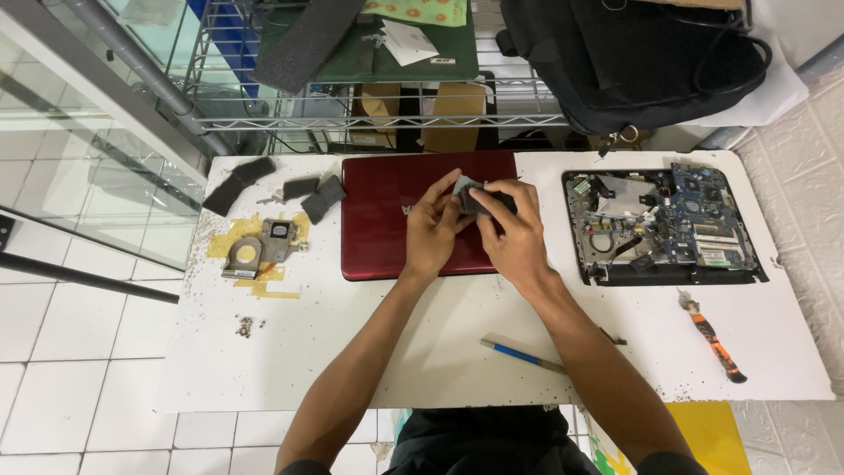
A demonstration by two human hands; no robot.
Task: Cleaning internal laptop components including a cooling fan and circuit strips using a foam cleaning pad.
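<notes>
Nearest the person, a blue-handled tool (522, 354) lies on the white counter (352, 352), and off to the right an orange-handled tool (714, 339) lies by itself. Above these, both hands meet over a closed red laptop (387, 220): the left hand (432, 230) pinches the edge of a small grey-and-black part (470, 195) while the right hand (512, 230) closes its fingers around it (what kind of part it is cannot be told). The part is held just above the laptop lid. To the right lies an opened laptop base (661, 226), its circuit board bare. To the left sit a metal cooling fan (259, 248) on yellow tape, and several dark foam pieces (272, 189); crumbs speckle the counter there. Behind stands a wire shelf (369, 97), with a black bag (642, 62) to its right. The floor is white tile (53, 334).
</notes>
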